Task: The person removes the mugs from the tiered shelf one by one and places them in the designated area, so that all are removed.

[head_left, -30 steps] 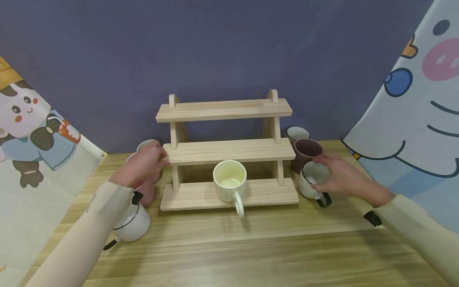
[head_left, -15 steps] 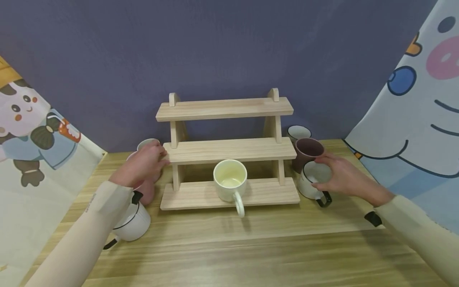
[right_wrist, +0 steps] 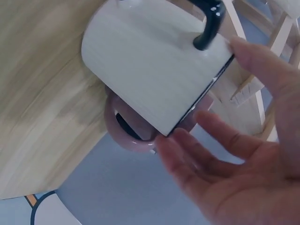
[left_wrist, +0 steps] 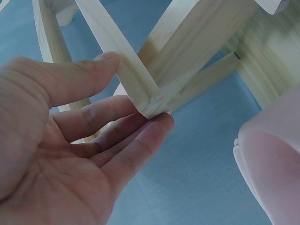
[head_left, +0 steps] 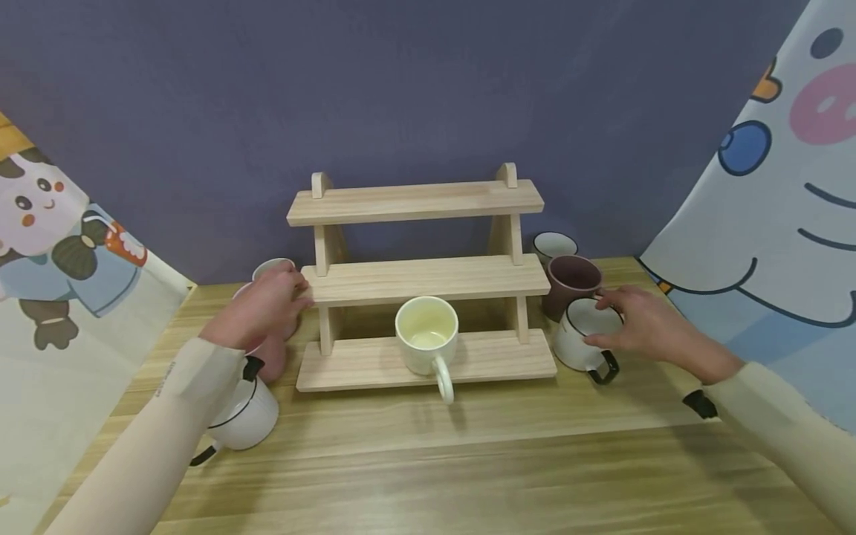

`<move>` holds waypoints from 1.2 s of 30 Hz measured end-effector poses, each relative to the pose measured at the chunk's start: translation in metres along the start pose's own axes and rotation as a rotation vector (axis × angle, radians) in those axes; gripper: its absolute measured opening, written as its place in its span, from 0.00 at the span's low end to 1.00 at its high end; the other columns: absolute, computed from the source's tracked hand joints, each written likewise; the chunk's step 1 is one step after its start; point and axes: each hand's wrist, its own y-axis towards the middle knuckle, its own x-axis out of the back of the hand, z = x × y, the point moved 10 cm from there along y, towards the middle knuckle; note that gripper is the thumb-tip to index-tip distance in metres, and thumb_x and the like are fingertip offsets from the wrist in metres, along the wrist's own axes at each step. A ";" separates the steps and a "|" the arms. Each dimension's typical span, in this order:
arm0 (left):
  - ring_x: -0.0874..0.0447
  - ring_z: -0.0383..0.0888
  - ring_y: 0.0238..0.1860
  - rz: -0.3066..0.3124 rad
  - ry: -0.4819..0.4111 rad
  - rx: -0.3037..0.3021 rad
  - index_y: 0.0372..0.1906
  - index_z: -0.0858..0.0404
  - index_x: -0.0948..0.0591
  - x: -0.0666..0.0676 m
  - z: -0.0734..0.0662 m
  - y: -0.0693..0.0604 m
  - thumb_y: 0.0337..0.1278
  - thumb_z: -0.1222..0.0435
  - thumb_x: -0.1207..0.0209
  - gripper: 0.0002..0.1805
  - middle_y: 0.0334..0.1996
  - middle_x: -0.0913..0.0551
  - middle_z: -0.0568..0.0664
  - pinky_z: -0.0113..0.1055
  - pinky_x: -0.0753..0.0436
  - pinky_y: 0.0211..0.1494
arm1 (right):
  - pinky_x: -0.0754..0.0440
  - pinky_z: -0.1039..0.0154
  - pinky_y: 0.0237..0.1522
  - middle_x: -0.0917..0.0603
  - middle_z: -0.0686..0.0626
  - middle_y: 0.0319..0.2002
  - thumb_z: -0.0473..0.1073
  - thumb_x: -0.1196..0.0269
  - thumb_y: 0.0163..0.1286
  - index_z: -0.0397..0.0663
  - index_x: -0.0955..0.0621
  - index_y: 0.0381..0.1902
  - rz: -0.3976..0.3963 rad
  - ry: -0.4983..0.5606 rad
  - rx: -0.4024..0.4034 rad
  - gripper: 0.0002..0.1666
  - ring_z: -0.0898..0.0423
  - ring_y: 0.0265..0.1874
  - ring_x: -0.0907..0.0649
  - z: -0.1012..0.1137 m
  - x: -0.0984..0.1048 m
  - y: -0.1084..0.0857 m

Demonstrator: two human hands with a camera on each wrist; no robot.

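Observation:
A three-tier wooden shelf rack (head_left: 428, 276) stands mid-table against the dark wall. My left hand (head_left: 264, 301) pinches the left end of its middle board, thumb on one face and fingertips at the end, as the left wrist view shows. At the right, my right hand (head_left: 642, 323) spans the rim of a white mug (right_wrist: 150, 61) with a black rim and handle. The thumb and fingertips touch opposite sides of that rim; the mug stands upright on the table. A pale yellow mug (head_left: 426, 334) sits on the lowest board, handle toward me.
A dark mauve mug (head_left: 571, 286) and another black-rimmed mug (head_left: 555, 245) stand behind the white one. Beside my left arm are a pink mug (head_left: 273, 360), a white mug with black handle (head_left: 249, 423) and more cups partly hidden. Printed cloths flank both sides.
My right hand has drawn slightly back to the right, uncovering more of the white mug's rim. The left hand, rack and mugs look unmoved; the view shifts a little.

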 end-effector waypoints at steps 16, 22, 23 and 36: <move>0.31 0.48 0.32 0.012 0.002 0.020 0.32 0.63 0.20 -0.002 0.003 0.001 0.61 0.64 0.41 0.06 0.33 0.31 0.53 0.41 0.28 0.35 | 0.23 0.48 0.39 0.20 0.38 0.44 0.46 0.24 0.48 0.34 0.20 0.47 0.112 0.058 0.094 0.31 0.43 0.40 0.21 -0.006 0.003 -0.001; 0.32 0.48 0.34 0.015 0.001 0.029 0.33 0.63 0.20 -0.002 0.003 0.000 0.61 0.64 0.41 0.06 0.34 0.31 0.54 0.41 0.28 0.35 | 0.25 0.44 0.45 0.25 0.34 0.53 0.40 0.25 0.49 0.38 0.21 0.49 0.156 0.074 0.106 0.29 0.37 0.50 0.25 -0.010 0.003 -0.002; 0.32 0.48 0.34 0.016 -0.001 0.029 0.33 0.63 0.20 -0.003 0.003 0.000 0.62 0.64 0.41 0.06 0.34 0.31 0.54 0.41 0.28 0.35 | 0.26 0.43 0.46 0.25 0.34 0.54 0.39 0.25 0.49 0.38 0.21 0.49 0.158 0.075 0.110 0.29 0.37 0.51 0.25 -0.011 0.003 -0.002; 0.31 0.49 0.34 0.008 0.004 0.024 0.34 0.64 0.20 -0.002 0.002 0.000 0.61 0.64 0.40 0.06 0.34 0.30 0.54 0.42 0.27 0.37 | 0.26 0.42 0.46 0.24 0.35 0.51 0.33 0.26 0.48 0.38 0.21 0.49 0.153 0.050 0.124 0.28 0.36 0.49 0.24 -0.018 0.005 0.001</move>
